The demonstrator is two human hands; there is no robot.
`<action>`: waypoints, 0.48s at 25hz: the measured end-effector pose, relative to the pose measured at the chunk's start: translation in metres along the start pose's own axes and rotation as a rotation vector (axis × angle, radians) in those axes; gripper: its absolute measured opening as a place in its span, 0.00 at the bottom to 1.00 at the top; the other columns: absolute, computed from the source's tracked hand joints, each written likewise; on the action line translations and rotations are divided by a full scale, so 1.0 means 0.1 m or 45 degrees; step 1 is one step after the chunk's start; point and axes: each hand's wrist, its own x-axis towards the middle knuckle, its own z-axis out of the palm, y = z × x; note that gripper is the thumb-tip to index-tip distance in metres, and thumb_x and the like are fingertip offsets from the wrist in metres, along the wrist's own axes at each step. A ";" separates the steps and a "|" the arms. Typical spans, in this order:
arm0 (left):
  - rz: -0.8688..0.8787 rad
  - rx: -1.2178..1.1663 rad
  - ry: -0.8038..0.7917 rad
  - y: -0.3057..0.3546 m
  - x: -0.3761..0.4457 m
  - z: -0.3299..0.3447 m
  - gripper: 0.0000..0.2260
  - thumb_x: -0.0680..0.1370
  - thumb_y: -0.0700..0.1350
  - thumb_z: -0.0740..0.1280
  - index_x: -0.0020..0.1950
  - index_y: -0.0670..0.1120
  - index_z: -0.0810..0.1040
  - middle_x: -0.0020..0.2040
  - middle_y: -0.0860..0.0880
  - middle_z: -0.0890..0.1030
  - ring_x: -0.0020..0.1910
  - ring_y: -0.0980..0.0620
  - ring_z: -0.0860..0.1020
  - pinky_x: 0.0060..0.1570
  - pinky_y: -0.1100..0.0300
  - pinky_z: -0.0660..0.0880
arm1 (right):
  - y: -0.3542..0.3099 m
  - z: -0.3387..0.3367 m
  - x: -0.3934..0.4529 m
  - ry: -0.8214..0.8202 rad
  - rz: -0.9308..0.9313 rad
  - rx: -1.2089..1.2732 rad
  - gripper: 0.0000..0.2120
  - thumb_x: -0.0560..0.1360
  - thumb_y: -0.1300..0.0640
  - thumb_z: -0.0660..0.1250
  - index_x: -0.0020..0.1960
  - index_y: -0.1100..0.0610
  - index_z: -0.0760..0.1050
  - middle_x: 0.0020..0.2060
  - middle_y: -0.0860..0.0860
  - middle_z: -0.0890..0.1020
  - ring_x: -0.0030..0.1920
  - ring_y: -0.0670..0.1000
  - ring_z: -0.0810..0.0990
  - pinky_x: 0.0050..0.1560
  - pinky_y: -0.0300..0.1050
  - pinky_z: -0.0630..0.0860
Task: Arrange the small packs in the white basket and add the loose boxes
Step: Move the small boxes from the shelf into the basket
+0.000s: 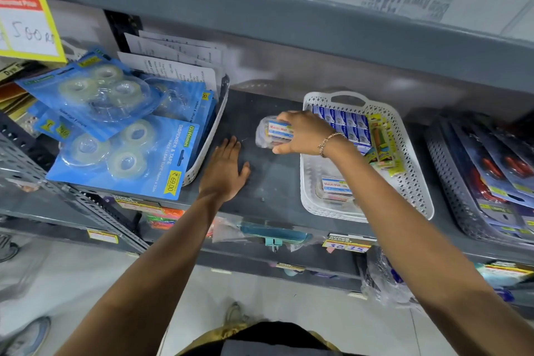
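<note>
— Our right hand [300,133] grips the clear plastic box of small packs [273,131] mid-shelf, just left of the white perforated basket [416,182].

— Left hand [226,166] lies flat, released. That slippery box could drop over the basket's rim.

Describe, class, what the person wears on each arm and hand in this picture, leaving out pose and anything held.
Both forearms are bare, with no sleeves showing anywhere in view. The right hand has a thin chain bracelet of metallic, rose-gold tone at the wrist. The left hand wears nothing: no ring, watch, glove or band is visible.
</note>
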 end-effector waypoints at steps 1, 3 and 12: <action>0.002 0.013 -0.008 -0.01 0.00 0.00 0.28 0.80 0.52 0.55 0.77 0.41 0.55 0.79 0.45 0.56 0.78 0.48 0.51 0.77 0.55 0.46 | 0.10 -0.10 -0.08 -0.024 0.035 0.022 0.29 0.61 0.41 0.75 0.58 0.51 0.72 0.55 0.52 0.81 0.51 0.55 0.79 0.51 0.45 0.74; 0.012 0.039 -0.022 -0.01 0.00 0.01 0.28 0.81 0.53 0.54 0.77 0.41 0.55 0.79 0.44 0.56 0.78 0.48 0.51 0.77 0.55 0.46 | 0.37 -0.24 -0.25 -0.123 0.151 0.010 0.27 0.61 0.43 0.76 0.56 0.53 0.74 0.53 0.53 0.82 0.49 0.54 0.79 0.51 0.44 0.75; 0.009 0.114 -0.067 -0.01 0.01 0.02 0.28 0.81 0.54 0.51 0.77 0.41 0.52 0.79 0.45 0.53 0.78 0.48 0.50 0.77 0.55 0.45 | 0.94 -0.01 -0.53 -0.213 0.422 -0.031 0.35 0.62 0.44 0.77 0.64 0.56 0.71 0.63 0.54 0.77 0.60 0.57 0.76 0.58 0.45 0.72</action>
